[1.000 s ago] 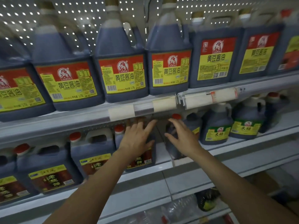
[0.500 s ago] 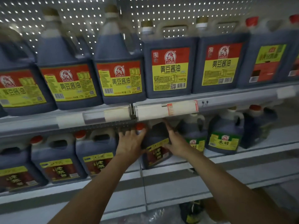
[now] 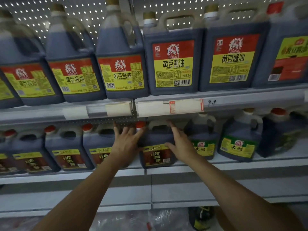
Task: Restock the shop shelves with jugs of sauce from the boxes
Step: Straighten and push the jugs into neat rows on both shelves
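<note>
A dark jug with a red cap and a brown-and-yellow label (image 3: 157, 147) stands on the middle shelf (image 3: 183, 165). My left hand (image 3: 127, 141) presses flat against its left side, fingers spread near the cap. My right hand (image 3: 179, 144) lies on its right side, thumb across the label's top edge. Both hands hold the jug between them. Matching red-capped jugs (image 3: 68, 152) stand in a row to its left.
Green-labelled jugs (image 3: 238, 144) stand close on the right. The upper shelf (image 3: 250, 97) carries large soy sauce jugs (image 3: 173, 64) just above my hands, with price strips (image 3: 170, 107) on its edge. Below lie plastic wrap (image 3: 133, 220) and a dark bottle (image 3: 201, 217).
My hands went from open in front of the jug to pressed against its two sides. The jug now stands straighter on the shelf, and the view has shifted right and closer.
</note>
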A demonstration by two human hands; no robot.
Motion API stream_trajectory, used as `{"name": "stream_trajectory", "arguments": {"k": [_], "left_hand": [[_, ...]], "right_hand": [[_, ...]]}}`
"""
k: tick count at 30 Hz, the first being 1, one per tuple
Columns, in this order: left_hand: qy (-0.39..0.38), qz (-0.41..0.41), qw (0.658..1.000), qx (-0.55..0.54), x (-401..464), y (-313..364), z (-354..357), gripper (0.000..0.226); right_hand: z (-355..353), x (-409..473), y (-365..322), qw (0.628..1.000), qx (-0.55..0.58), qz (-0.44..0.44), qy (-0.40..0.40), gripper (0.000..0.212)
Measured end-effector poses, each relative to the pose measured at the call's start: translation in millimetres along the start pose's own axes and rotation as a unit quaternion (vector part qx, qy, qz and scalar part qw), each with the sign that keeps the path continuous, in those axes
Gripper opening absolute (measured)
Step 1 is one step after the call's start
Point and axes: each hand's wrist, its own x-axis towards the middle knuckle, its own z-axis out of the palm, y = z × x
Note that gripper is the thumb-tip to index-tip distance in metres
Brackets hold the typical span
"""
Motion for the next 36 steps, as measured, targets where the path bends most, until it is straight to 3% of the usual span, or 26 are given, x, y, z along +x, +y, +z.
{"name": "stream_trajectory", "arguments": {"k": [13, 17, 20, 24, 27, 31, 33, 36], "left_hand": [[-0.046, -0.003, 0.999, 0.020, 4, -47, 4, 0.072], [-0.007, 0.012, 1.000, -0.013, 7, -41, -1, 0.078], [0.083, 0.086, 0.992, -0.032, 19, -18, -4, 0.077], [0.073, 0.212, 0.972, -0.076, 50, 41, -10, 0.075], [0.019, 0.246, 0.961, -0.121, 71, 89, -19, 0.083], [-0.074, 0.225, 0.958, -0.165, 103, 134, -6, 0.086], [-0.073, 0.203, 0.962, -0.169, 112, 145, 5, 0.092], [-0.060, 0.174, 0.965, -0.186, 111, 159, 6, 0.099]], "right_hand": [[45, 15, -29, 0.998, -0.053, 0.027, 0.021, 0.102], [41, 7, -29, 0.995, -0.087, 0.037, 0.012, 0.105], [25, 0, -27, 0.988, -0.136, 0.065, 0.044, 0.079], [-21, -20, 5, 0.963, -0.176, 0.124, 0.165, 0.056], [-60, -38, 43, 0.954, -0.188, 0.147, 0.182, 0.062], [-92, -45, 85, 0.967, -0.184, 0.128, 0.119, 0.066], [-97, -43, 100, 0.975, -0.163, 0.122, 0.092, 0.071], [-99, -39, 116, 0.987, -0.094, 0.120, 0.046, 0.098]]}}
